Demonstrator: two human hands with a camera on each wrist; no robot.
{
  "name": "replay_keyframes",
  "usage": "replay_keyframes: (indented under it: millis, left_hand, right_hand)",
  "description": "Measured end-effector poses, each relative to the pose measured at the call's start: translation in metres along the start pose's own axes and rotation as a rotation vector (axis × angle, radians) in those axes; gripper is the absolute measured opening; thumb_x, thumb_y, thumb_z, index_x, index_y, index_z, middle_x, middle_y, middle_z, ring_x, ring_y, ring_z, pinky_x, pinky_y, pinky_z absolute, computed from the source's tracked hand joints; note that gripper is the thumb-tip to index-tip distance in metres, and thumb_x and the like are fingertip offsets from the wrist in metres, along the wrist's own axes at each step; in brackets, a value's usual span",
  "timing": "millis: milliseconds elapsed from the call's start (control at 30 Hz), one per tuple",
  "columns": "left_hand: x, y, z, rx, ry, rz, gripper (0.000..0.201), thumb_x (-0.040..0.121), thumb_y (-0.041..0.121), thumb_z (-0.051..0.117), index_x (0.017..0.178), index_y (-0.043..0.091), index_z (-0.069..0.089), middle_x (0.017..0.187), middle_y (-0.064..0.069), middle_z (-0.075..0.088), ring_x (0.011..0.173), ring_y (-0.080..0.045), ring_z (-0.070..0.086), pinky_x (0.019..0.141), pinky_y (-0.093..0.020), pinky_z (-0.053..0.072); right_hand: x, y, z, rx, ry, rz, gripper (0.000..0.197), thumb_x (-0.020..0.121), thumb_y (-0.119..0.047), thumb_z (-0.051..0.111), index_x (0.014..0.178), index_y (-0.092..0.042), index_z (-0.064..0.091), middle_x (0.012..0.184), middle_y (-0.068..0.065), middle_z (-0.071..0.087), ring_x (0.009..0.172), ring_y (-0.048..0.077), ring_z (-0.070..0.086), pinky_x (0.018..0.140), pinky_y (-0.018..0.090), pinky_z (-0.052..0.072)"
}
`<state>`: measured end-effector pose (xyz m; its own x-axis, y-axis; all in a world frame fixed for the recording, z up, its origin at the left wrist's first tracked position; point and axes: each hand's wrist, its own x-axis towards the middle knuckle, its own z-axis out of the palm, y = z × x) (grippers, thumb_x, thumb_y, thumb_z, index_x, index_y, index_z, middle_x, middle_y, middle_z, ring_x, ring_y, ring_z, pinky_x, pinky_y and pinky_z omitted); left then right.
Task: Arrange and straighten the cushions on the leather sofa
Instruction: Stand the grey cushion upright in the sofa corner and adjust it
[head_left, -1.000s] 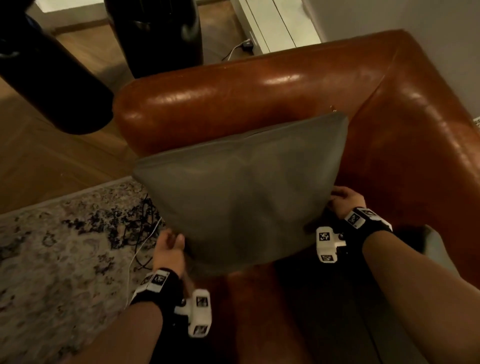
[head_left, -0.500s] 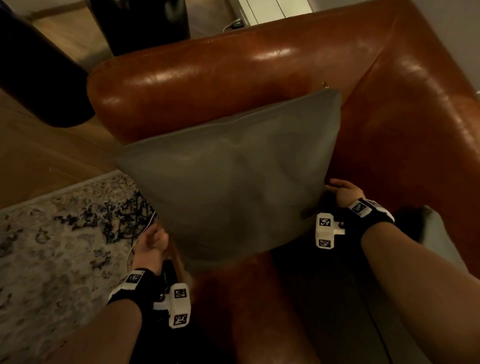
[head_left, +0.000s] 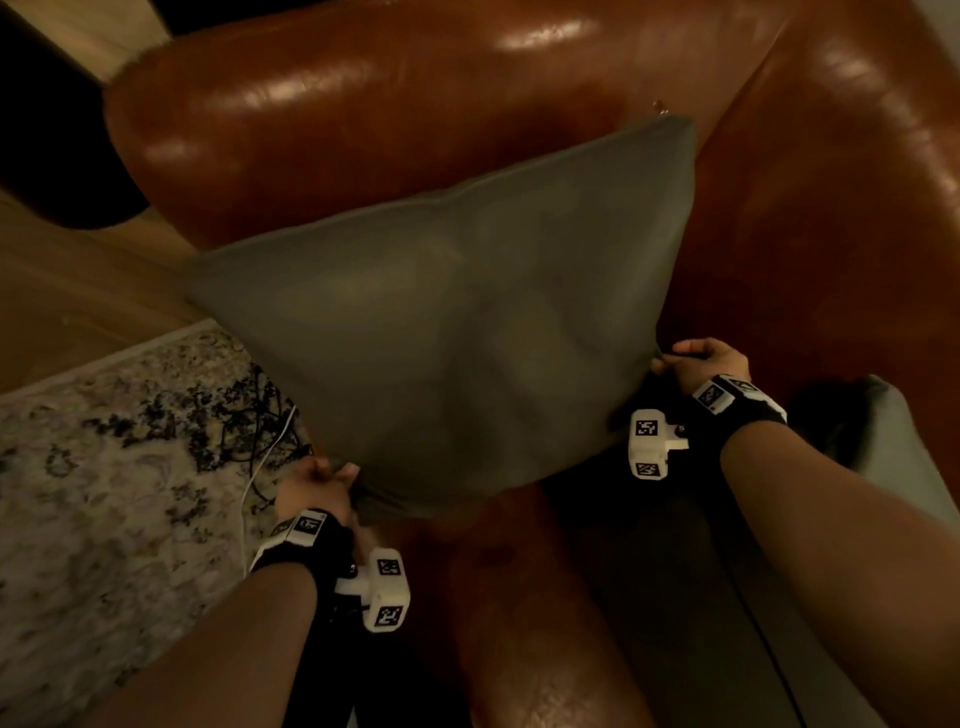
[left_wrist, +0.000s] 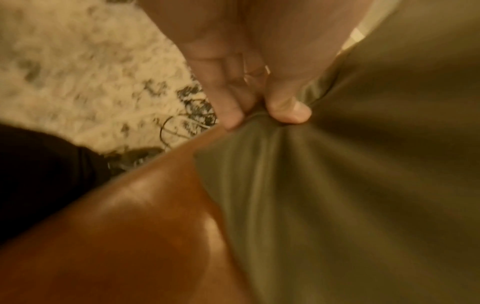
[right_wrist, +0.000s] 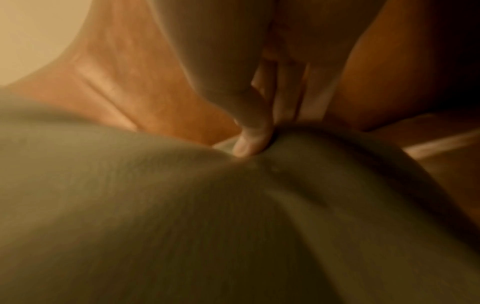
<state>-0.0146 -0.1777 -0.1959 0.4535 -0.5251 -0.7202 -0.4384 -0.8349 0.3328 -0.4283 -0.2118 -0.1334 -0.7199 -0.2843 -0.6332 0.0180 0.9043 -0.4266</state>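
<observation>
A square grey cushion (head_left: 467, 322) leans tilted against the armrest in the corner of the brown leather sofa (head_left: 363, 104). My left hand (head_left: 317, 486) pinches its lower left corner; in the left wrist view the thumb (left_wrist: 288, 111) and fingers bunch the grey cushion fabric (left_wrist: 337, 185). My right hand (head_left: 696, 361) grips the lower right corner; in the right wrist view the thumb (right_wrist: 249, 142) presses into the grey cushion (right_wrist: 182, 216). A second grey cushion (head_left: 893, 447) lies on the seat behind my right forearm, mostly hidden.
A patterned pale rug (head_left: 104, 467) covers the floor left of the sofa, with dark cables and a white cord (head_left: 260, 447) on it. Wooden floor (head_left: 78, 291) lies beyond. A black rounded object (head_left: 52, 130) stands at the upper left.
My left hand had come off the cushion's lower left corner and now pinches it again. My right hand has kept its hold. The view has moved closer to the sofa.
</observation>
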Motion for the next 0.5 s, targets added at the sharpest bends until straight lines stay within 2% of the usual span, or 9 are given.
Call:
replay_keyframes:
  millis: [67,133,200,267,333,433,500]
  left_hand:
    - [0.0,-0.012,-0.002,0.079,-0.079,0.067,0.035,0.091,0.021,0.061,0.123,0.008,0.056,0.124,-0.014,0.062,0.114,-0.034,0.057,0.087,-0.036,0.041]
    - [-0.006,-0.03,-0.001,0.152,-0.204,0.071,0.041,0.095,0.017,0.055,0.134,0.009,0.05,0.133,-0.014,0.056,0.122,-0.035,0.052,0.098,-0.036,0.039]
    - [-0.015,-0.043,0.005,0.232,-0.278,0.059,0.041,0.094,0.017,0.056,0.133,0.007,0.051,0.132,-0.014,0.056,0.122,-0.034,0.052,0.099,-0.035,0.038]
    - [-0.015,-0.044,0.014,0.261,-0.254,0.059,0.031,0.092,0.02,0.059,0.12,0.008,0.055,0.118,-0.011,0.061,0.114,-0.034,0.055,0.085,-0.032,0.039]
    - [-0.011,-0.037,0.019,0.257,-0.176,0.015,0.025,0.09,0.025,0.062,0.109,0.011,0.055,0.105,-0.009,0.06,0.109,-0.035,0.057,0.079,-0.032,0.038]
    - [-0.002,-0.033,0.021,0.318,-0.116,0.007,0.031,0.088,0.031,0.064,0.111,0.012,0.057,0.111,-0.015,0.065,0.105,-0.037,0.059,0.079,-0.038,0.046]
    - [0.005,-0.028,0.022,0.364,-0.116,0.022,0.04,0.087,0.033,0.066,0.116,0.007,0.056,0.113,-0.019,0.064,0.105,-0.038,0.059,0.074,-0.038,0.043]
  right_hand:
    - [0.0,0.005,-0.002,-0.006,-0.03,0.011,0.028,0.084,-0.014,0.074,0.11,-0.02,0.064,0.098,0.003,0.067,0.085,0.021,0.065,0.076,0.034,0.051]
    - [-0.001,0.01,-0.002,-0.095,-0.086,0.042,0.036,0.092,-0.013,0.065,0.127,-0.018,0.058,0.114,0.011,0.065,0.097,0.029,0.064,0.081,0.035,0.051]
    - [-0.002,0.017,-0.001,-0.228,-0.15,0.069,0.04,0.095,-0.015,0.058,0.134,-0.021,0.054,0.125,0.015,0.062,0.104,0.035,0.064,0.089,0.042,0.053]
    - [0.006,0.028,0.002,-0.402,-0.216,0.046,0.034,0.093,-0.018,0.057,0.126,-0.026,0.06,0.121,0.013,0.064,0.104,0.037,0.064,0.092,0.05,0.053]
    - [0.008,0.031,0.005,-0.477,-0.18,0.029,0.02,0.089,-0.019,0.062,0.108,-0.025,0.066,0.108,0.008,0.066,0.097,0.035,0.066,0.089,0.049,0.055]
    - [0.008,0.03,0.004,-0.431,-0.012,0.032,0.011,0.087,-0.015,0.069,0.097,-0.014,0.065,0.099,0.011,0.065,0.083,0.031,0.064,0.074,0.038,0.055]
    - [0.013,0.032,0.005,-0.402,0.025,0.038,0.017,0.081,-0.014,0.077,0.089,-0.014,0.062,0.096,0.01,0.064,0.082,0.028,0.063,0.074,0.037,0.055]
